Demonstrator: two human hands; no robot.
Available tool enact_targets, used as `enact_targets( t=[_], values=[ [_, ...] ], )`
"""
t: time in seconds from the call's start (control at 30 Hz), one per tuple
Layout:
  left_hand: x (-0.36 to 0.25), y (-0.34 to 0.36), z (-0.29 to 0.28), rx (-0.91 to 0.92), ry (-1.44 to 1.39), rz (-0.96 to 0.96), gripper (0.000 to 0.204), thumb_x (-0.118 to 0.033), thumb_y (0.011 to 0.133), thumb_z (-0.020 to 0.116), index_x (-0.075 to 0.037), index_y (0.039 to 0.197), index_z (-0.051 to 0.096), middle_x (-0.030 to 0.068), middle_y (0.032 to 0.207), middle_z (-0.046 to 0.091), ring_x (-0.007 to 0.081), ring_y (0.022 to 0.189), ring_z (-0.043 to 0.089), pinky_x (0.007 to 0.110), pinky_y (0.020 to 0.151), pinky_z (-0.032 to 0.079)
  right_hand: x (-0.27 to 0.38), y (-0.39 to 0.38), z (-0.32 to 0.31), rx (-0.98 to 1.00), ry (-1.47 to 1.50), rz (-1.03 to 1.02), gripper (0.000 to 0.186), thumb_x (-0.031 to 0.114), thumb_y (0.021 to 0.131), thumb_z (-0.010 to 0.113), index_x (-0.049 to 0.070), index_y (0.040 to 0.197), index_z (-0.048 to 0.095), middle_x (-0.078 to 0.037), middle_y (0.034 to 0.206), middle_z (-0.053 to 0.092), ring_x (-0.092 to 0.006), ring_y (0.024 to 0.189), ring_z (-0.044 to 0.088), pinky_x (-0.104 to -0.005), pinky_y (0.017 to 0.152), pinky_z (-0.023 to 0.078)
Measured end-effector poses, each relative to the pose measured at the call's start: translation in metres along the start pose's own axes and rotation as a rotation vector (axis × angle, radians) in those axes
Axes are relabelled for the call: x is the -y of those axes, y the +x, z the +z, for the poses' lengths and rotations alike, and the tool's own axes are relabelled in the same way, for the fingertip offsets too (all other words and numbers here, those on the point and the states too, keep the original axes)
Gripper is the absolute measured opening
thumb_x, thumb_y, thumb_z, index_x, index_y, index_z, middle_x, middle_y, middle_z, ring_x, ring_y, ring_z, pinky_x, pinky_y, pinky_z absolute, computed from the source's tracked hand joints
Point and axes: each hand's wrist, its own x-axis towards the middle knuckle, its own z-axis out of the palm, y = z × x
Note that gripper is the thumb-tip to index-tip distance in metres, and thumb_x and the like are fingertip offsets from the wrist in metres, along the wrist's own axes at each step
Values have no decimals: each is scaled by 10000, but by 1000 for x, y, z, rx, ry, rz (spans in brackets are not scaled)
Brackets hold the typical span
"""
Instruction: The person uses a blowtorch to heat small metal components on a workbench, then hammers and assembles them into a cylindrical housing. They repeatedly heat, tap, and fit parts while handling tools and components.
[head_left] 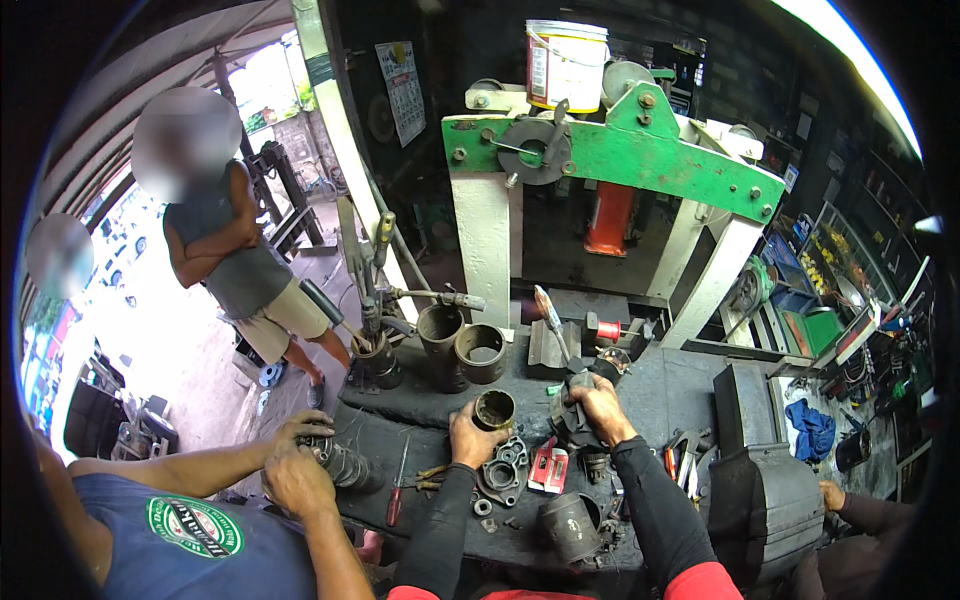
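Note:
My left hand [474, 438] is closed round the side of a small, grimy, open-topped metal cylinder [495, 409] above the bench. To its right, my right hand [603, 410] is closed, knuckles up, on a dark object that I cannot make out. A long tool with a pale and orange handle [546, 308] slants down to just beyond those fingers. Below my left hand lies a greasy metal housing with round holes [503, 470]. Beside it is a small red and white box [549, 468]. A larger dark metal cylinder [570, 528] lies tilted between my forearms.
Two open cylinders [481, 352] stand beyond my left hand, near a pot of tools [378, 362]. A red screwdriver [396, 497] lies left. A co-worker's hands [300, 462] work on a dark part [345, 468]. A bench vise [765, 485] stands right; a green-beamed press frame [640, 150] rises behind.

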Motion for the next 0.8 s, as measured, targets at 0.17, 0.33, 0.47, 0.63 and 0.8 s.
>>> enact_targets(
  t=[0.17, 0.33, 0.47, 0.63, 0.8],
  values=[
    [-36, -9, -3, -28, 5, 134, 839, -258, 570, 1009, -55, 1315, 683, 165, 1228, 748, 369, 1127, 664, 445, 1033, 515, 18, 3, -5, -221, -532, -184, 541, 207, 761, 751, 0, 1259, 709, -200, 1159, 751, -341, 1088, 720, -417, 967, 557],
    [-80, -25, 20, 186, -127, 131, 790, -247, 584, 992, -55, 1288, 691, 157, 1220, 745, 379, 1133, 666, 458, 1014, 501, 68, -29, -57, -221, -770, -150, 696, 373, 739, 788, 52, 1348, 690, -242, 1323, 705, -412, 1255, 656, -457, 1065, 521],
    [-122, -12, 79, 296, -270, 394, 835, -222, 576, 996, -54, 1329, 677, 159, 1218, 758, 342, 1101, 710, 441, 1024, 516, 133, -91, -128, -381, -994, -173, 724, 388, 747, 796, 86, 1393, 664, -245, 1331, 697, -407, 1235, 670, -457, 1058, 531],
    [-157, 1, 187, 601, -244, 287, 929, -244, 608, 1015, -10, 1416, 622, 164, 1247, 764, 265, 1130, 739, 368, 1028, 554, 213, -190, -174, -473, -1519, -185, 448, 258, 756, 741, 73, 1163, 729, -202, 1072, 759, -415, 1037, 725, -515, 905, 575],
    [-137, 9, 242, 669, -216, 143, 939, -210, 597, 1020, -56, 1433, 622, 166, 1234, 768, 284, 1150, 739, 378, 1021, 561, 200, -213, -196, -434, -1846, -323, 227, 128, 655, 705, 66, 874, 717, -124, 862, 704, -359, 874, 722, -485, 752, 579]
  ],
)
